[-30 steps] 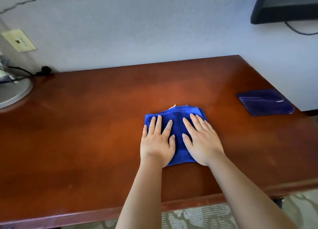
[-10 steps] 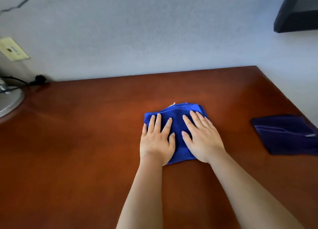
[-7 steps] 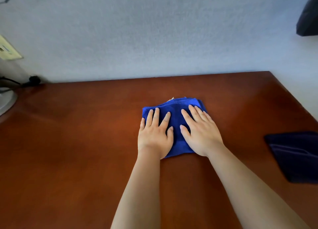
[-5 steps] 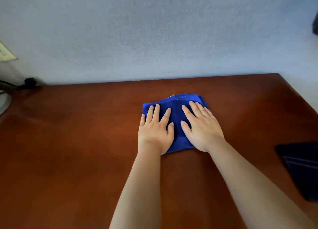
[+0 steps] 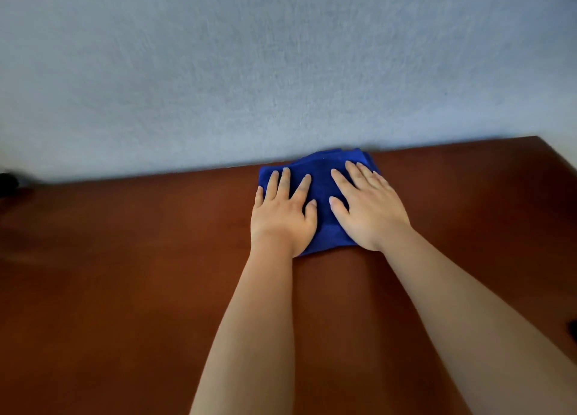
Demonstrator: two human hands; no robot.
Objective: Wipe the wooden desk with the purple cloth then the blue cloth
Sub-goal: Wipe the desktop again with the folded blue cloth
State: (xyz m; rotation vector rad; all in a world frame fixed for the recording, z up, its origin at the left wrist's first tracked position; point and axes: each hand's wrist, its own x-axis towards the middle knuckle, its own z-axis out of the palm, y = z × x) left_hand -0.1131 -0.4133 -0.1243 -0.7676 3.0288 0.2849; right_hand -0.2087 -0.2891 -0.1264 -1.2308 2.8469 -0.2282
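1. Pale blue textured wall (image 5: 281, 71) fills the upper half of the view and meets the far edge of the wooden desk (image 5: 125, 290), whose reddish-brown top spreads across the lower half.
2. At the far left edge of the desk, a dark blurred object (image 5: 7, 182) sits against the wall; what it is cannot be told.
3. Left hand (image 5: 282, 213) lies flat on the left half of the blue cloth (image 5: 321, 180), fingers straight and slightly spread, pressing down and gripping nothing.
4. The blue cloth is folded into a rough square at the middle of the desk's far edge, its far side touching or nearly touching the wall.
5. Right hand (image 5: 370, 208) lies flat on the cloth's right half, fingers straight and angled toward the far left, also pressing without curling round anything.
6. Both hands sit side by side on the cloth, so neither is nearer; the wall blocks any further push away, and the unwiped wood lies toward the near edge and to either side, which suggests a pull back or a sideways sweep.
7. A dark sliver (image 5: 574, 330) shows at the right edge; too little is visible to identify it.
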